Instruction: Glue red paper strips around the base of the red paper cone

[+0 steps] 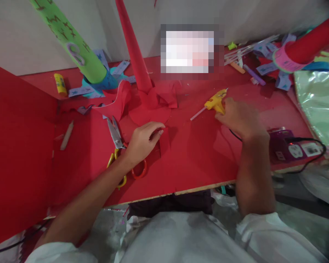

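On the table, far middle, the red tube stands with curled red pieces at its foot; it looks part-built, with no lettering showing, unlike the green tube at far left. A nearer red strip seems unattached. The right hand's grip holds the yellow glue gun; the left hand's is narrow beside the strip, whether pinching it I cannot tell.

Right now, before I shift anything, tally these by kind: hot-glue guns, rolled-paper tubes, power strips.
Hot-glue gun, in the right hand: 1
Rolled-paper tubes (green tube, tapering red tube, pink-banded red tube): 3
Purple power strip: 1
Total: 5
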Demonstrator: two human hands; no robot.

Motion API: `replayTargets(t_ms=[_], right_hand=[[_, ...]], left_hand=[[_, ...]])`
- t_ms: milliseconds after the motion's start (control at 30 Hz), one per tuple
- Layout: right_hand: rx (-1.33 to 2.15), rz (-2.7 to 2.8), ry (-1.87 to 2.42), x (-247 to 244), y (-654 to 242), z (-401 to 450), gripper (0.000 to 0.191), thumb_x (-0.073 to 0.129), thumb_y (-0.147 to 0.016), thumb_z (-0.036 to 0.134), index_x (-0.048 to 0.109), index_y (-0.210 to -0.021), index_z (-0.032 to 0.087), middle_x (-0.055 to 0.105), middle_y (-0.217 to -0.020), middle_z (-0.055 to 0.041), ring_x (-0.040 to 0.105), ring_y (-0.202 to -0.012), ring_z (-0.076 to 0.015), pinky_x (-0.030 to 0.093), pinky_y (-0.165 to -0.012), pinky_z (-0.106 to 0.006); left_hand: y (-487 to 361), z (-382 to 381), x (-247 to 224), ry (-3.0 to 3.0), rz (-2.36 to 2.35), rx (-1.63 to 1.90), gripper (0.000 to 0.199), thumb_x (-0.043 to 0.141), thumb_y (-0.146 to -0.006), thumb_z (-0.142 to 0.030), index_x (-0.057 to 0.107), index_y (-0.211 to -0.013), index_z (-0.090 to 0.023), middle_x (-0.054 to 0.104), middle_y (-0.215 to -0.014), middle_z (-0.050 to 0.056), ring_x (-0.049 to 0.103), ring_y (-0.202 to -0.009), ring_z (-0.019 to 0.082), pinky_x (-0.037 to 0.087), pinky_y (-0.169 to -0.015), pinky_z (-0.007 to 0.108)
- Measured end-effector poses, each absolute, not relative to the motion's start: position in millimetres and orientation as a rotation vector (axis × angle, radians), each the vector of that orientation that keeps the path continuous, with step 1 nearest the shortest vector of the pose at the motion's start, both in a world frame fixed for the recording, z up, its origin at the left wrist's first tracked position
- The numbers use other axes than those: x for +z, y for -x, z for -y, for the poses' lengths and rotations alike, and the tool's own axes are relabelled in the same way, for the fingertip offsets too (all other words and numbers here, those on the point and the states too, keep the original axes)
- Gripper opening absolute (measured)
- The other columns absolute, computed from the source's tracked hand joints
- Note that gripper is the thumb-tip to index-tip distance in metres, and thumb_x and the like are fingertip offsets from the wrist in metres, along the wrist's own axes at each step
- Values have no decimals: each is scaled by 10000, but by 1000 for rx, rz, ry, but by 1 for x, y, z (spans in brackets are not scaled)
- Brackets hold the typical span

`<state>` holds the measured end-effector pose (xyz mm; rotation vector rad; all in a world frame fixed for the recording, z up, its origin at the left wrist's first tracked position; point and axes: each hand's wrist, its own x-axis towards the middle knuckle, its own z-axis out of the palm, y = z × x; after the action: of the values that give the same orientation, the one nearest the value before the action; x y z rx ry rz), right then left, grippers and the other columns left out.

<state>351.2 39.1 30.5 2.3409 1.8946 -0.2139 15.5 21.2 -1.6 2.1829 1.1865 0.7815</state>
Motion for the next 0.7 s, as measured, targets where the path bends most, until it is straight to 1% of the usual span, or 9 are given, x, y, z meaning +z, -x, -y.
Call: replayTargets(t_ms=[100, 167, 233, 300, 400, 467, 533, 600, 700], right_hand=[[-263, -1918, -2307, 33, -354, -38, 537, 654, -904, 429, 573, -1355, 150, 739, -1189, -249, 707, -1034, -433, 469, -771, -444], [-270, -1958, -2311, 32, -359, -35, 531, 672, -889, 430, 574, -1332, 154, 738, -1179, -244, 709, -1022, -437, 483, -768, -452], [-271, -2073, -2302, 29, -362, -33, 509, 684, -881, 381, 562, -1320, 154, 736, -1154, -240, 710, -1006, -428, 494, -771, -457], [-289, -2245, -2255, 26, -362, -32, 484, 654, -885, 298, 537, -1336, 169, 732, -1165, -225, 709, -1014, -409, 507, -787, -457], [-322, -2518, -2183, 24, -355, -34, 500, 593, -867, 193, 524, -1362, 211, 710, -1275, -179, 690, -1116, -385, 528, -865, -468], [-329, -2726, -2127, 25, -348, -37, 511, 579, -835, 148, 554, -1340, 222, 693, -1303, -150, 665, -1183, -366, 530, -948, -481], [-338, -2929, -2041, 27, -339, -39, 480, 565, -836, 128, 599, -1306, 223, 685, -1270, -138, 645, -1205, -342, 520, -1012, -485], [-383, -3059, -1966, 27, -332, -40, 444, 560, -869, 134, 636, -1294, 242, 674, -1243, -130, 636, -1200, -318, 519, -1037, -476], [-496, -3145, -1919, 25, -326, -41, 445, 587, -901, 161, 665, -1320, 289, 658, -1254, -112, 637, -1199, -295, 535, -1034, -464]], left_hand=[[-16, -21, -2, -2197, -1178, 761, 167, 620, -1004, -165, 740, -1117, -187, 795, -1048, 51, 742, -942, 158, 569, -898, 275], [-16, -21, -2, -2201, -1170, 753, 178, 601, -1013, -170, 743, -1118, -188, 798, -1053, 51, 745, -943, 157, 568, -899, 272], [-15, -20, -2, -2199, -1171, 746, 187, 591, -1017, -177, 748, -1117, -189, 805, -1048, 47, 749, -931, 154, 565, -886, 266], [-15, -19, -2, -2193, -1184, 734, 184, 596, -1017, -191, 751, -1115, -191, 811, -1023, 36, 751, -891, 148, 559, -848, 254], [-15, -19, -3, -2188, -1201, 731, 169, 607, -1013, -204, 748, -1103, -191, 810, -963, 17, 740, -806, 130, 535, -767, 233], [-15, -19, -4, -2187, -1209, 740, 159, 608, -1009, -202, 744, -1090, -189, 804, -927, 12, 730, -770, 124, 517, -728, 227], [-15, -19, -4, -2180, -1225, 738, 154, 605, -1007, -205, 735, -1087, -188, 797, -912, 14, 728, -764, 126, 504, -705, 228], [-16, -19, -3, -2171, -1244, 718, 162, 608, -1001, -203, 717, -1120, -193, 794, -923, 17, 731, -775, 132, 499, -698, 233], [-17, -18, -3, -2177, -1265, 658, 226, 616, -988, -188, 678, -1205, -202, 790, -933, 14, 731, -783, 144, 504, -707, 248]])
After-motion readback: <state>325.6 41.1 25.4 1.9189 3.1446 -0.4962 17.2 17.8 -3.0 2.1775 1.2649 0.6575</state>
